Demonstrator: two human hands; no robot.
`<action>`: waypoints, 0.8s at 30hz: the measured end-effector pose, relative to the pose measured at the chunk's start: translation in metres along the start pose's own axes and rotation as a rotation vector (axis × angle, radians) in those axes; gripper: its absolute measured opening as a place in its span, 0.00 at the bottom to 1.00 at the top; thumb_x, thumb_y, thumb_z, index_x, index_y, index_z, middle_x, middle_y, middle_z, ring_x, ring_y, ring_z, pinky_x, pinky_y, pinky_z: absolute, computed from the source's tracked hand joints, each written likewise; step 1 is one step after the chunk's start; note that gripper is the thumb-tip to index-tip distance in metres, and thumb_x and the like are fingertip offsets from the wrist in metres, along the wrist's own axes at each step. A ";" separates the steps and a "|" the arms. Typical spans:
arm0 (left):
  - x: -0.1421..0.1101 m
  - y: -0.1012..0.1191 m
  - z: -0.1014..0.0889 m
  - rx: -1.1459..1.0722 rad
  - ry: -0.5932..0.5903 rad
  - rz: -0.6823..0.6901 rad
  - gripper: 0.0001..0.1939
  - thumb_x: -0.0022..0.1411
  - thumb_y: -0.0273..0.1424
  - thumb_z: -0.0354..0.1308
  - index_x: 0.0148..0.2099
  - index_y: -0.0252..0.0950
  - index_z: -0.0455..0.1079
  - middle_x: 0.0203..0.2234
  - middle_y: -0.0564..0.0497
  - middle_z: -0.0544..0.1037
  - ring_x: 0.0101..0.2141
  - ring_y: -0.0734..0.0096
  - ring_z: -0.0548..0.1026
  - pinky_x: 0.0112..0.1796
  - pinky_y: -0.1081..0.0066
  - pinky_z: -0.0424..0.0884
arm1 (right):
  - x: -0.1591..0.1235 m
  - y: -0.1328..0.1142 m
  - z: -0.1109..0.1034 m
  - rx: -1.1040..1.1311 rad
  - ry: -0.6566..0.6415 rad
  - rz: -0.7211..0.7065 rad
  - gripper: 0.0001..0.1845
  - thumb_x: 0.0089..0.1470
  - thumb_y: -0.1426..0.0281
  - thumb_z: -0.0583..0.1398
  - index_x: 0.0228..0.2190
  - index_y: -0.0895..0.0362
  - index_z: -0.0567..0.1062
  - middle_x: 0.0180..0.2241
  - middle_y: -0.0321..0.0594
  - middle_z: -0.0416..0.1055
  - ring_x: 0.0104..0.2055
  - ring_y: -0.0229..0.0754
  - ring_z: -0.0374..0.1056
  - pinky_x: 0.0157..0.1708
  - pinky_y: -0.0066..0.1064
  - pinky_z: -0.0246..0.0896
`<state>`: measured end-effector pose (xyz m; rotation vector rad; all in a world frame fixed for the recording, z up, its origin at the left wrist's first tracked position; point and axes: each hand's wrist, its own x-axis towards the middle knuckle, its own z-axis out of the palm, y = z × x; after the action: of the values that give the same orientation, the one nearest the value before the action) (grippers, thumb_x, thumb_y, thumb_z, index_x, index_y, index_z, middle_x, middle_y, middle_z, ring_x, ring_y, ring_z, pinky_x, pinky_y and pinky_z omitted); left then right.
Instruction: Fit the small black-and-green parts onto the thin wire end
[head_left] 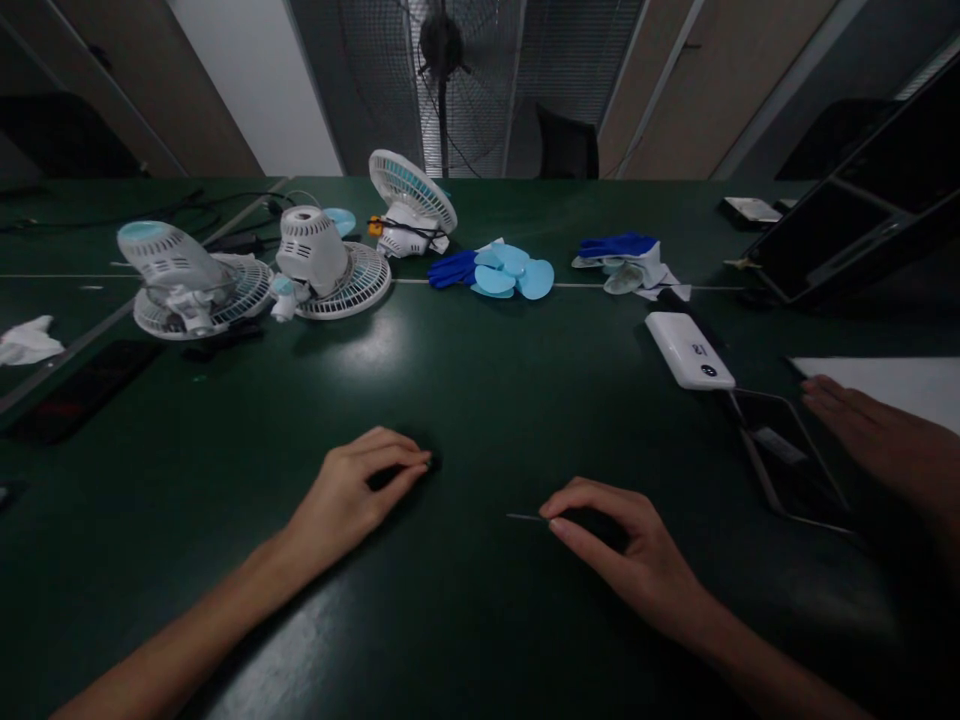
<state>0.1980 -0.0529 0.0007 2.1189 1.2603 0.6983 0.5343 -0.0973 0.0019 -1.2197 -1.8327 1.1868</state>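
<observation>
My left hand (358,492) rests on the dark green table (480,380), its fingers curled round a small dark object (405,468) that I cannot make out. My right hand (615,545) lies further right, fingers pinched on a thin metal rod (525,517) whose tip points left; its dark handle is hidden under the fingers. Both hands sit near the front edge, about a hand's width apart.
Three small white desk fans (330,265) lie partly dismantled at the back left, with a light blue fan blade (514,272) and blue gloves (619,246) behind. A white power bank (690,350) and a tablet (795,460) lie at right, where another person's hand (877,430) rests flat.
</observation>
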 end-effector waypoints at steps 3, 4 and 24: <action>0.002 0.032 0.035 -0.151 -0.098 0.079 0.09 0.71 0.31 0.60 0.49 0.41 0.80 0.42 0.50 0.82 0.44 0.70 0.79 0.46 0.69 0.75 | 0.001 -0.001 0.001 -0.005 -0.004 -0.024 0.06 0.66 0.71 0.63 0.42 0.50 0.82 0.39 0.35 0.81 0.41 0.42 0.77 0.42 0.32 0.69; 0.002 0.039 0.043 -0.188 -0.114 0.096 0.08 0.70 0.30 0.60 0.49 0.41 0.79 0.42 0.50 0.81 0.44 0.70 0.78 0.45 0.69 0.75 | 0.001 -0.001 0.002 -0.007 -0.003 -0.036 0.06 0.66 0.71 0.64 0.42 0.50 0.82 0.38 0.35 0.81 0.41 0.41 0.77 0.42 0.32 0.69; -0.005 0.040 0.058 -0.250 -0.178 0.013 0.19 0.67 0.23 0.59 0.58 0.44 0.69 0.44 0.50 0.75 0.41 0.71 0.76 0.41 0.71 0.73 | 0.000 -0.001 0.001 -0.120 -0.005 -0.042 0.06 0.65 0.71 0.63 0.39 0.52 0.82 0.35 0.37 0.80 0.36 0.43 0.77 0.36 0.34 0.67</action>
<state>0.2598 -0.0850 -0.0125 1.9389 1.0095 0.6215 0.5334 -0.0978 0.0025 -1.2386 -1.9479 1.0715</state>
